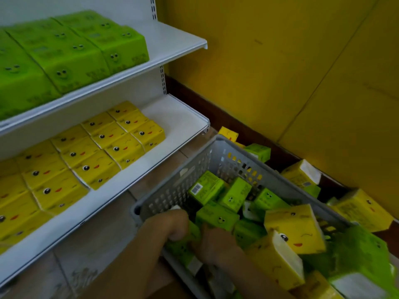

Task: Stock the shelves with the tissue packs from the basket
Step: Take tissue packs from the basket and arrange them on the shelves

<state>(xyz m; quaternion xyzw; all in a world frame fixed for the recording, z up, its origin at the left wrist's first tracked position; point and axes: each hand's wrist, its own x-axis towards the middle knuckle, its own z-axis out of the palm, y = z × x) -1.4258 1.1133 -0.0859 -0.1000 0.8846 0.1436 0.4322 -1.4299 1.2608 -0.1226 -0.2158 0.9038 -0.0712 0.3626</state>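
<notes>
A grey plastic basket (179, 186) sits on the floor at lower right, filled with several green and yellow tissue packs. Both my hands reach into its near corner. My left hand (170, 223) curls its fingers around a green tissue pack (183, 244) at the basket's near wall. My right hand (213, 244) grips the same green pack from the other side. A large yellow pack (295, 229) lies on top at the right. The upper shelf (172, 50) carries green packs (71, 52); the lower shelf (179, 124) carries rows of yellow packs (95, 156).
Several yellow and green packs (302, 173) lie loose on the floor behind the basket along the yellow wall (280, 61). The right end of each shelf shows bare white surface. Tiled floor (86, 255) lies between shelf and basket.
</notes>
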